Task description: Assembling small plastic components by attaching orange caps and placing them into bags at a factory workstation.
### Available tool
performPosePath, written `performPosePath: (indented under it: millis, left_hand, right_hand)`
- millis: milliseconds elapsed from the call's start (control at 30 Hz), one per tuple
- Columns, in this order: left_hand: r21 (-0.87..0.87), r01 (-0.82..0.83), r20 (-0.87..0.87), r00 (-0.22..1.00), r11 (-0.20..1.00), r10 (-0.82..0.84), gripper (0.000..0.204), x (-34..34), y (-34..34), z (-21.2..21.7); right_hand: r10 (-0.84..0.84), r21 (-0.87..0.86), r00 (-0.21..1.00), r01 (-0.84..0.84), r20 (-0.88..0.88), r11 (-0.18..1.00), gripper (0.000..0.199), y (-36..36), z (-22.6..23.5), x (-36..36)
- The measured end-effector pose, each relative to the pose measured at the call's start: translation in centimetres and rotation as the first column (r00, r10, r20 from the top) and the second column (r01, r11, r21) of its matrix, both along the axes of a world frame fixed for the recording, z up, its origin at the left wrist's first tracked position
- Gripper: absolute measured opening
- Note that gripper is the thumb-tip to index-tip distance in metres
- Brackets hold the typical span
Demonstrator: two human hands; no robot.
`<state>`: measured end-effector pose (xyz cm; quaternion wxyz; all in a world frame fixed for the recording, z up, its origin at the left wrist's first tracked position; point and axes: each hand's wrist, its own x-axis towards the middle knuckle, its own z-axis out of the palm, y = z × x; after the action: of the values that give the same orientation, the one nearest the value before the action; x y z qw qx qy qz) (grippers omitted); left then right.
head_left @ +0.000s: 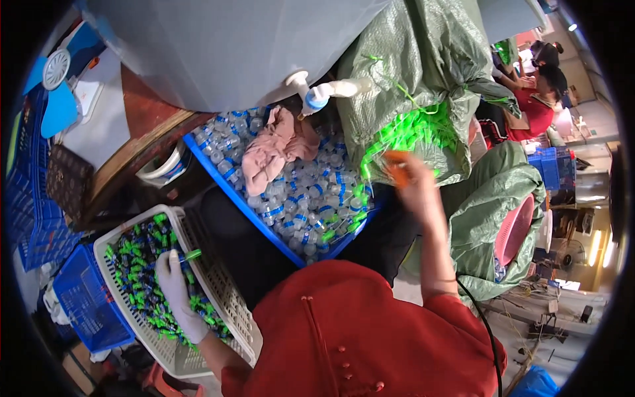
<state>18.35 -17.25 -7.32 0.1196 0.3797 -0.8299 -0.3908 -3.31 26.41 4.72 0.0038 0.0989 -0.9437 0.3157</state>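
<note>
Left hand (176, 291) is pinching a green-capped piece (192, 255) over the white basket (174, 365); right hand (413, 184) is blurring beside green strips (420, 129), its grip impossible to tell.

I count two hands of mine, one white-gloved left hand (175, 291) and one right hand (419, 188). I have one blue plastic tray (274, 233), one crumpled pink cloth (270, 149), one white perforated plastic basket (221, 291), one grey round tank (225, 53), one white plastic tap (338, 88) and two green woven sacks (390, 66). Clear blue-banded plastic bottles (291, 208) and small green-topped dark pieces (140, 264) are too many to count.
</note>
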Motion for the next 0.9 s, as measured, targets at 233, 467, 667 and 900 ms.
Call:
performPosePath:
  millis: [233, 467, 667, 900]
  left_hand:
    - [0.141, 0.545, -0.251, 0.827, 0.827, -0.503, 0.022, -10.7, 13.0, 2.8]
    - [-0.342, 0.860, 0.277, 0.478, 0.380, -0.833, 0.027, -19.8, 25.4, -4.9]
    - [-0.313, 0.838, 0.249, 0.526, 0.446, -0.813, 0.031, -19.8, 25.0, -1.8]
    - [0.168, 0.622, -0.591, 0.684, 0.765, -0.427, 0.041, -21.1, 19.4, 4.4]
  right_hand:
    - [0.013, 0.513, 0.960, 0.139, -0.281, 0.847, 0.033, 15.5, -2.5, 0.8]
    - [-0.051, 0.389, 0.977, 0.130, -0.206, 0.912, 0.034, 15.7, -2.9, 0.6]
    - [-0.217, -0.049, 0.974, 0.214, -0.061, 0.976, 0.033, 13.3, -0.9, 0.9]
    - [-0.003, -0.491, 0.996, -0.040, -0.086, 0.870, 0.044, 2.3, 4.2, -2.2]
